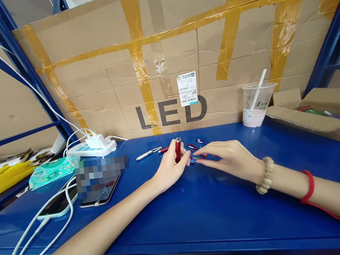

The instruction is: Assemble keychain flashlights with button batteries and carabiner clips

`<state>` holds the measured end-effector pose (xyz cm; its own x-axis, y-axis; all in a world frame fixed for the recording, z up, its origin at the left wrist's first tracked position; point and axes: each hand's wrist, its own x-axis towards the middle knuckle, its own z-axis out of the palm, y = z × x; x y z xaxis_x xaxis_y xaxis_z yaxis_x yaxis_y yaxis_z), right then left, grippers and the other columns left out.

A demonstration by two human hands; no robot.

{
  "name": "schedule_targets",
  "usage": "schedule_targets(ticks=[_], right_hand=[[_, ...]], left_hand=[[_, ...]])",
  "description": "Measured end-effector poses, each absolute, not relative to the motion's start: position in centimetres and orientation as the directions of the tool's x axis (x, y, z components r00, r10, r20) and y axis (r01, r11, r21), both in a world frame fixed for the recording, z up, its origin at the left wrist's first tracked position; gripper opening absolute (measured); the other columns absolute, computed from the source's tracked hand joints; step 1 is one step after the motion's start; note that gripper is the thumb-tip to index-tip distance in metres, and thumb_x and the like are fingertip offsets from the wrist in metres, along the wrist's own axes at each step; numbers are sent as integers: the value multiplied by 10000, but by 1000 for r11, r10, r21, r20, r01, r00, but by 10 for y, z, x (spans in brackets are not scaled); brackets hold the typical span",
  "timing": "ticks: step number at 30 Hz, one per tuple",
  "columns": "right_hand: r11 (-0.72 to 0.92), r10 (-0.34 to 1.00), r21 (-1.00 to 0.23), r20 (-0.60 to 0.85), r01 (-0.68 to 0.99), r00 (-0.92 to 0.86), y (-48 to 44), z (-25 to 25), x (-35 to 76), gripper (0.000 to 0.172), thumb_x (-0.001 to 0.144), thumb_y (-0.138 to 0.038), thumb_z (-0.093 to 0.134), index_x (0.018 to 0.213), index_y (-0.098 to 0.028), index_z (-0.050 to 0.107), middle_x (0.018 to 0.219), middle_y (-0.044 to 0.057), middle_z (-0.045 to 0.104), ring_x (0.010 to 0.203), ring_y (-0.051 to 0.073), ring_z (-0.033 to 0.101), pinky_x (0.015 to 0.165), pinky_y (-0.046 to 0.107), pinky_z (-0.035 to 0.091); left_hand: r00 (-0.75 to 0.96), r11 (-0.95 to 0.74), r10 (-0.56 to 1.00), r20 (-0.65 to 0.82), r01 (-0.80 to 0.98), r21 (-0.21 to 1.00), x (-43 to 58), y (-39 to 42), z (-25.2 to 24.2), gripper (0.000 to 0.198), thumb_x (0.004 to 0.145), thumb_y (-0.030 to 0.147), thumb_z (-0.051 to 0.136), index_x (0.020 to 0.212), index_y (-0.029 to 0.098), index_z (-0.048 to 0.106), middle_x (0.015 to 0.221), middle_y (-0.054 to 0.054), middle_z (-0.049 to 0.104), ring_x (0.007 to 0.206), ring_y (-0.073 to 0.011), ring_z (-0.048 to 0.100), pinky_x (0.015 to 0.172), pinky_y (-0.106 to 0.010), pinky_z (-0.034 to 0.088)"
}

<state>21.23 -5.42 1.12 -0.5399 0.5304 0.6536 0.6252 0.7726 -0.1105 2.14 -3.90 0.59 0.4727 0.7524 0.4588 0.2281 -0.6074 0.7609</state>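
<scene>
My left hand (172, 164) is closed around a small red metal tube (178, 150) with a silver end, which it holds upright above the blue tabletop. To its right, my right hand (232, 157) has its thumb and fingers apart, with the fingertips close to a small blue metal piece (192, 160). Whether they touch it I cannot tell. Behind the hands lie a red carabiner clip (192, 146) and a blue clip (201, 141). A silver tube with a clip (145, 155) rests to the left, near another red tube (163, 150) partly hidden by my left hand.
Phones (103, 193) with white charging cables lie on the left, near a power strip (110, 148) and a green packet (51, 172). At the back right stand a plastic cup (256, 110) with a straw and an open cardboard box (327, 122). A large carton (163, 74) walls off the back.
</scene>
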Motion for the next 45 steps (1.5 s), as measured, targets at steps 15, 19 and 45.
schedule_targets(ticks=[15,19,45], right_hand=[[804,542,-123,554,582,-632,-53,7,208,251,905,-257,413,919,-147,638,719,32,561,633,126,507,613,240,423],[807,510,-102,616,582,-600,-54,10,209,249,902,-225,415,841,-143,642,667,17,530,591,110,474,573,224,402],[740,610,-220,618,635,-496,-44,4,213,298,916,-317,402,1117,-196,586,848,49,601,740,147,575,687,263,469]], left_hand=[[521,-687,693,498,267,676,22,-41,7,203,847,229,429,729,209,264,654,48,403,570,-79,400,597,-227,372],[518,-668,708,481,269,694,23,-43,7,230,859,297,431,726,205,268,652,46,395,575,-83,388,586,-227,354],[494,-630,766,411,450,633,17,-36,10,222,904,383,333,898,207,470,635,40,536,607,-112,483,593,-229,357]])
